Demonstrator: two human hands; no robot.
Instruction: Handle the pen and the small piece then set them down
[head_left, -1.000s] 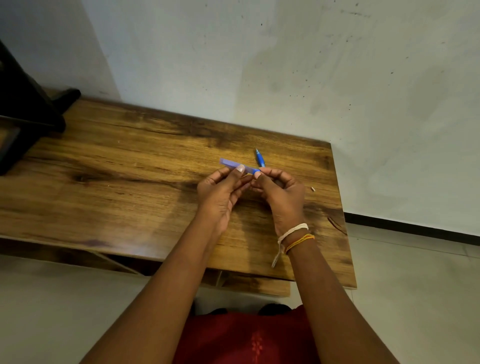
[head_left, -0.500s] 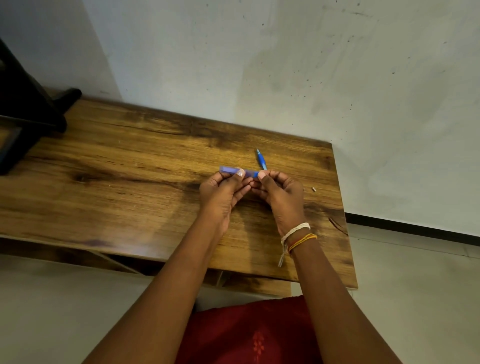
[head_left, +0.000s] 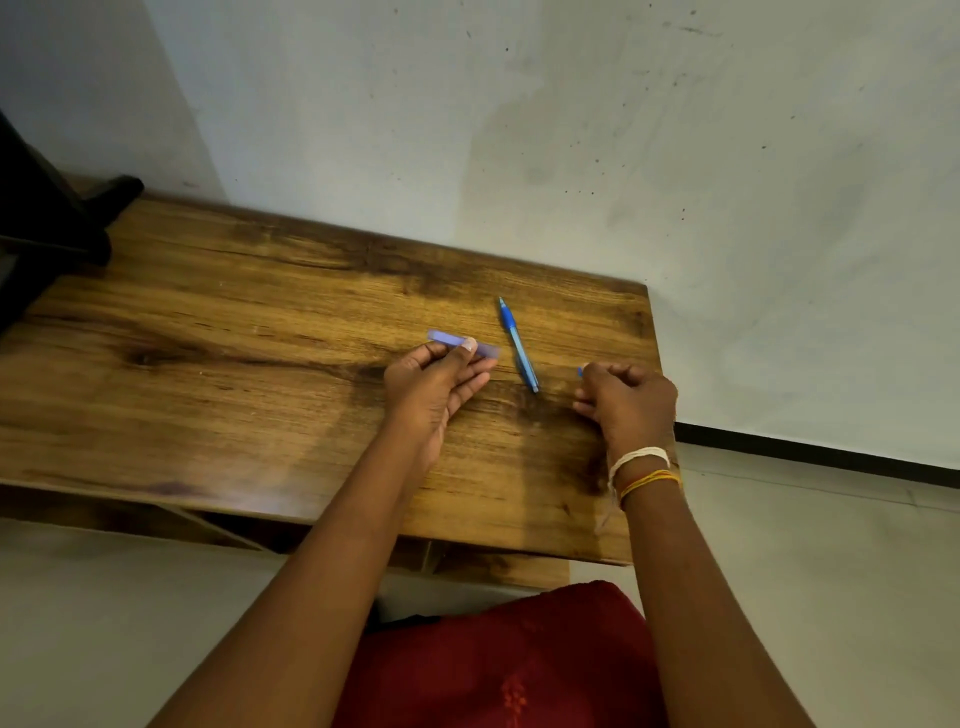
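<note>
While your left hand (head_left: 434, 376) pinches the translucent purple plastic tube (head_left: 462, 344), your right hand (head_left: 626, 402) curls round a small blue piece (head_left: 580, 370); the slim blue pen refill (head_left: 518, 344) lies between them, its long axis pointing away from you.

No text, label, brand, number or sign can be read on anything here.

A plain room — wooden desk (head_left: 260, 364) against a scuffed white wall (head_left: 571, 130).
</note>
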